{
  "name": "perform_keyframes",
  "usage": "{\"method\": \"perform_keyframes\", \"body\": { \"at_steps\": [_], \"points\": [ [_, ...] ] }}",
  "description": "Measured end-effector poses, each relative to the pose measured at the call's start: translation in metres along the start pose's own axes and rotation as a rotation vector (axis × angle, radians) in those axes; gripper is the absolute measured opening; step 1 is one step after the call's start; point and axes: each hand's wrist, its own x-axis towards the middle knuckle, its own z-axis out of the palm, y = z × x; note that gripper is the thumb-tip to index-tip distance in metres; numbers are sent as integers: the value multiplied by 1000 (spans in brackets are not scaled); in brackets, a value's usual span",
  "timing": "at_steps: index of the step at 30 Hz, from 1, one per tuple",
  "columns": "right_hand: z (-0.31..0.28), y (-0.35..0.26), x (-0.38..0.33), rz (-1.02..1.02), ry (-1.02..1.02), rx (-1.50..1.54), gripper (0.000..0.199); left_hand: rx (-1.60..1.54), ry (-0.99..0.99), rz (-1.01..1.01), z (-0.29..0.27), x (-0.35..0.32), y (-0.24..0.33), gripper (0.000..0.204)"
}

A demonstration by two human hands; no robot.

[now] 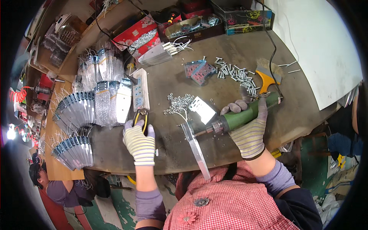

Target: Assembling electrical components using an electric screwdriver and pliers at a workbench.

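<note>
My right hand (251,132), in a striped glove, is wrapped round a green power screwdriver (245,116). The tool lies nearly level, its chuck and bit pointing left. The bit's tip meets, or nearly meets, a narrow metal strip (198,153) with white wires at its far end, which reaches over the table's front edge. My left hand (139,143), also gloved, closes on the yellow-and-black handles of pliers (141,118); their jaws are hard to make out. Between the hands are a pile of small nuts (179,102) and a shiny rectangular plate (203,110).
Stacked metal strips with wires (76,107) fill the left side. A power strip (140,92) stands beside them. Loose screws (237,76), a brush (266,76) and a red-blue piece (200,71) lie farther back. Boxes of hardware (195,28) line the back. Another person (57,189) sits at lower left.
</note>
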Motion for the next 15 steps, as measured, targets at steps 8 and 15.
{"method": "perform_keyframes", "body": {
  "at_steps": [8,15],
  "points": [
    [24,8,-13,0,-300,-311,64,-1441,-1125,-660,-30,9,58,62],
    [36,-2,-28,36,-523,-205,61,-1634,-736,-542,-87,-11,61,63]
  ]
}}
